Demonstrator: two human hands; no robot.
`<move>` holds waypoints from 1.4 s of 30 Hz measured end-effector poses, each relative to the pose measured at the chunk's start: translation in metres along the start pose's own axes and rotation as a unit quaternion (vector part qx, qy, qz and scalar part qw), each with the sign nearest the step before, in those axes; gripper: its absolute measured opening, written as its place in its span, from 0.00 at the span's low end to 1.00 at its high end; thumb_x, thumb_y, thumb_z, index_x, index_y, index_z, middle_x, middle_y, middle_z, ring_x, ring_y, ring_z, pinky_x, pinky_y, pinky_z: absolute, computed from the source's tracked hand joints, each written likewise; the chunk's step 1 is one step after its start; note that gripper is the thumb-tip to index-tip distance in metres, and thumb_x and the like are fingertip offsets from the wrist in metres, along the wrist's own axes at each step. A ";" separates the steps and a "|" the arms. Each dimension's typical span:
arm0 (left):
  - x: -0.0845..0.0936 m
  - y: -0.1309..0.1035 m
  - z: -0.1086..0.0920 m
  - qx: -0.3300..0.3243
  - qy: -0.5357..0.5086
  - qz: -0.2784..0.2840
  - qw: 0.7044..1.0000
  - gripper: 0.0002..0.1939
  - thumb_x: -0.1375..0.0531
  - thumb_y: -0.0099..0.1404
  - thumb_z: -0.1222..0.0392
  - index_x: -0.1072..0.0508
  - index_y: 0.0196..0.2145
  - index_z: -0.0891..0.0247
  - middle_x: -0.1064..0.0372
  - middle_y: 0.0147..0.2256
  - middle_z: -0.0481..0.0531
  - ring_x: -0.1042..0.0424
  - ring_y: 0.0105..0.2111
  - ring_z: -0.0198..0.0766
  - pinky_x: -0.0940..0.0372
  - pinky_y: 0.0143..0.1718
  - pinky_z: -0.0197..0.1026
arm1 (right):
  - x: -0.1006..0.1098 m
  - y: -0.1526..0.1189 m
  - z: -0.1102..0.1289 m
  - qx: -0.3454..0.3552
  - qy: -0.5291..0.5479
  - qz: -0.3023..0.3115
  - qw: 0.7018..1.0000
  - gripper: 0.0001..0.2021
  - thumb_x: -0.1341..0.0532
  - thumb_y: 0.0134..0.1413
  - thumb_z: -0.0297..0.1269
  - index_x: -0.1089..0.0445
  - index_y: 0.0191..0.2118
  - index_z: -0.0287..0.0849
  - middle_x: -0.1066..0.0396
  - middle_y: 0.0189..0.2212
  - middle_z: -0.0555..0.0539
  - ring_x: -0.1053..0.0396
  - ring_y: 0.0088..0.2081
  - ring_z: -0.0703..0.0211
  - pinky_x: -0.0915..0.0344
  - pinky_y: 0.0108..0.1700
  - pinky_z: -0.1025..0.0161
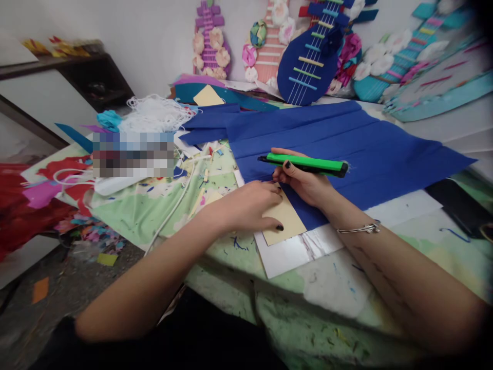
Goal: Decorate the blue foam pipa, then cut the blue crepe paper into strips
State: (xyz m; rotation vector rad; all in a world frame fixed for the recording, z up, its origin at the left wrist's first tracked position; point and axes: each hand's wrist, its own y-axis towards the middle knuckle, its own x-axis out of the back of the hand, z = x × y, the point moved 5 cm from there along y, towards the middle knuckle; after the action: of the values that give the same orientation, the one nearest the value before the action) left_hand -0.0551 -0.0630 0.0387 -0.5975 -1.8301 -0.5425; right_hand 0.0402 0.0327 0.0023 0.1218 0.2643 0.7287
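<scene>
My right hand (304,184) is closed around a green and black utility knife (319,163), held above a large sheet of blue crepe paper (339,136). Whether its blade is out I cannot tell. My left hand (252,204) lies with fingers stretched over a cream card (285,218), thumb apart from the rest. That card lies on the near edge of the blue paper. Beneath both is a white board (279,259), its near edge showing.
Decorated paper instruments, one a blue lute (304,64), lean on the wall. White string (157,112) heaps at the back left, near a white cable (169,218). A dark phone-like object (458,205) lies right. Paper scraps litter the green tablecloth (154,205).
</scene>
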 end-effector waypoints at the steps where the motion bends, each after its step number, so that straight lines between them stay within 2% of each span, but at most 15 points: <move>1: -0.003 -0.001 -0.004 0.014 0.006 0.002 1.000 0.17 0.38 0.60 0.50 0.27 0.40 0.66 0.30 0.44 0.58 0.31 0.47 0.48 0.39 0.51 0.48 | 0.000 0.000 0.000 -0.002 0.006 -0.002 1.000 0.20 0.35 0.52 0.42 0.31 0.52 0.47 0.30 0.28 0.51 0.33 0.30 0.64 0.35 0.37 0.65; 3: -0.008 -0.004 -0.009 0.044 0.019 -0.001 0.999 0.25 0.39 0.59 0.45 0.29 0.45 0.70 0.33 0.49 0.63 0.35 0.52 0.53 0.43 0.56 0.52 | 0.000 0.000 0.000 -0.005 0.017 -0.006 1.000 0.20 0.35 0.52 0.43 0.31 0.51 0.46 0.31 0.26 0.52 0.34 0.30 0.64 0.35 0.36 0.65; 5: -0.014 -0.008 -0.012 0.065 0.027 -0.013 0.997 0.35 0.39 0.58 0.41 0.35 0.53 0.73 0.40 0.57 0.68 0.44 0.59 0.57 0.50 0.60 0.55 | 0.000 0.000 0.000 -0.007 0.025 -0.011 1.000 0.20 0.35 0.51 0.44 0.30 0.50 0.46 0.32 0.26 0.52 0.34 0.30 0.65 0.35 0.36 0.66; 8: -0.021 -0.014 -0.010 0.073 0.025 -0.012 0.997 0.42 0.41 0.59 0.39 0.44 0.61 0.73 0.51 0.63 0.68 0.56 0.65 0.57 0.56 0.63 0.56 | 0.000 0.000 0.000 -0.009 0.030 -0.016 0.999 0.19 0.36 0.52 0.47 0.29 0.49 0.45 0.32 0.26 0.51 0.35 0.30 0.64 0.35 0.36 0.66; 12: -0.027 -0.016 -0.005 0.078 0.010 -0.006 0.997 0.44 0.43 0.60 0.37 0.47 0.63 0.72 0.54 0.64 0.67 0.59 0.66 0.55 0.58 0.64 0.57 | 0.000 0.001 0.000 -0.002 0.046 -0.015 0.999 0.19 0.36 0.53 0.46 0.29 0.49 0.45 0.32 0.26 0.52 0.35 0.30 0.65 0.35 0.37 0.65; 17: -0.028 -0.016 -0.003 0.081 -0.005 -0.011 0.997 0.44 0.43 0.59 0.37 0.46 0.63 0.72 0.53 0.64 0.68 0.59 0.66 0.55 0.58 0.64 0.59 | 0.000 0.001 -0.001 -0.007 0.038 -0.015 0.999 0.20 0.37 0.53 0.48 0.29 0.49 0.45 0.32 0.26 0.51 0.35 0.30 0.64 0.35 0.36 0.65; 23: -0.031 -0.020 -0.001 0.079 -0.023 -0.027 0.996 0.42 0.42 0.60 0.39 0.48 0.64 0.67 0.55 0.65 0.65 0.60 0.66 0.56 0.59 0.64 0.62 | 0.000 0.001 0.000 -0.013 0.045 -0.023 0.999 0.19 0.37 0.53 0.47 0.28 0.49 0.46 0.32 0.26 0.51 0.36 0.30 0.64 0.37 0.34 0.66; 29: -0.033 -0.021 -0.002 0.101 -0.004 0.015 0.995 0.44 0.46 0.62 0.37 0.50 0.64 0.71 0.62 0.66 0.64 0.64 0.66 0.54 0.60 0.65 0.59 | 0.001 -0.002 0.000 -0.035 0.065 -0.048 0.996 0.18 0.36 0.53 0.46 0.27 0.48 0.46 0.34 0.25 0.52 0.39 0.28 0.64 0.40 0.34 0.64; 36: -0.034 -0.019 -0.019 0.143 0.015 0.023 0.989 0.38 0.48 0.65 0.50 0.55 0.65 0.75 0.66 0.66 0.66 0.68 0.66 0.55 0.59 0.65 0.58 | 0.003 -0.006 -0.001 -0.064 0.051 -0.105 0.991 0.14 0.32 0.46 0.43 0.22 0.39 0.43 0.31 0.25 0.51 0.43 0.25 0.66 0.43 0.31 0.64; 42: -0.036 -0.023 -0.022 0.136 -0.014 -0.024 0.990 0.36 0.51 0.66 0.52 0.57 0.66 0.72 0.68 0.67 0.63 0.70 0.66 0.54 0.61 0.65 0.57 | 0.005 -0.008 0.002 -0.068 0.011 -0.136 0.988 0.13 0.31 0.45 0.44 0.22 0.35 0.43 0.31 0.23 0.50 0.39 0.24 0.65 0.39 0.29 0.63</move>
State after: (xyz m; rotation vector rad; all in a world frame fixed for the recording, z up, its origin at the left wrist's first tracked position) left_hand -0.0437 -0.0991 0.0095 -0.3783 -1.9083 -0.3100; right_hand 0.0493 0.0299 0.0021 -0.0520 0.2465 0.4755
